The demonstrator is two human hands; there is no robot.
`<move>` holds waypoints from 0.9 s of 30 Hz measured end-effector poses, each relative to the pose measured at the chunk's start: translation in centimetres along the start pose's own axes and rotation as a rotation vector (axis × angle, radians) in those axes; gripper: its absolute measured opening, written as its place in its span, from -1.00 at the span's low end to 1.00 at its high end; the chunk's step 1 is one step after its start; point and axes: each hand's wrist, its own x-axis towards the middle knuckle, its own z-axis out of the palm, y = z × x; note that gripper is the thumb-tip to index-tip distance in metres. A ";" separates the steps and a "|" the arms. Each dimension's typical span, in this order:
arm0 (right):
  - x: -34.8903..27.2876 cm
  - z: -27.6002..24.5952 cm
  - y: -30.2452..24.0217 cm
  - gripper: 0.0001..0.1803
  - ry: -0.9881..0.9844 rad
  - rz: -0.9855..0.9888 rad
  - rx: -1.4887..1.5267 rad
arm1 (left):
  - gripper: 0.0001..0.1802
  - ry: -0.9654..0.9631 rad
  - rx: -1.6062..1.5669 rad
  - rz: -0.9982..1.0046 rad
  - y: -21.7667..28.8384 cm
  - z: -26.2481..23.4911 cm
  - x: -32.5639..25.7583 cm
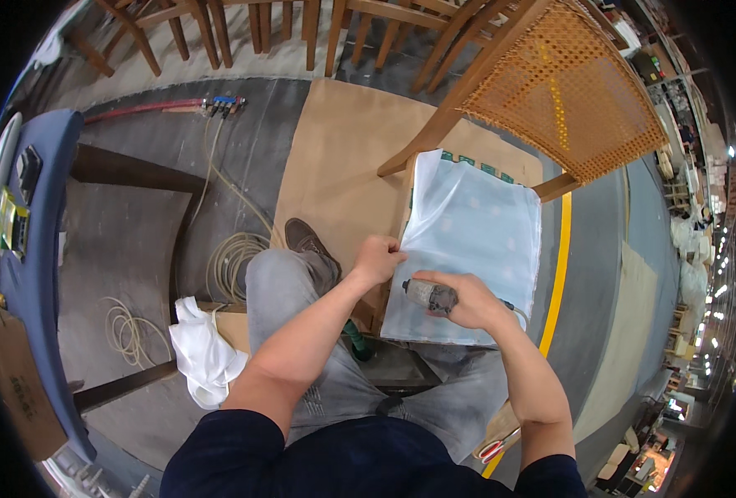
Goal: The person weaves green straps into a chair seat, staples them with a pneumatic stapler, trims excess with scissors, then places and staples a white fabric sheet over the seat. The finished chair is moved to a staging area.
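A wooden chair (434,137) with a woven cane back (575,91) stands in front of me. Thin white fabric (484,220) lies over its seat, creased near the far left corner, with green webbing (466,159) showing along the far edge. My left hand (376,259) is closed at the seat's left edge, fingers pinching the fabric's border. Wrapped in my right hand (474,303) is a grey air staple gun (431,296), held above the near part of the seat and pointing left. The hose (513,309) trails from it to the right. Its tip appears apart from the left fingers.
Cardboard (318,158) lies under the chair. Coiled air hose (237,261) and a hose manifold (223,105) are on the floor at left. A blue padded bench (48,207) stands far left, near white cloth (202,353). Scissors (492,451) lie by my right thigh. Wooden chairs (310,33) line the back.
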 end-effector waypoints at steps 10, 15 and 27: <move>3.3 0.2 -0.2 -0.26 -0.022 -0.057 -0.042 | -0.75 0.014 0.059 0.026 -0.5 -0.6 1.2; 3.7 0.9 0.2 -0.27 -0.034 0.003 -0.103 | -0.76 0.012 0.037 0.017 -0.1 -0.4 1.2; -3.5 1.5 0.8 -0.09 0.278 -0.059 0.109 | -0.49 0.085 0.061 -0.167 6.3 -0.5 5.7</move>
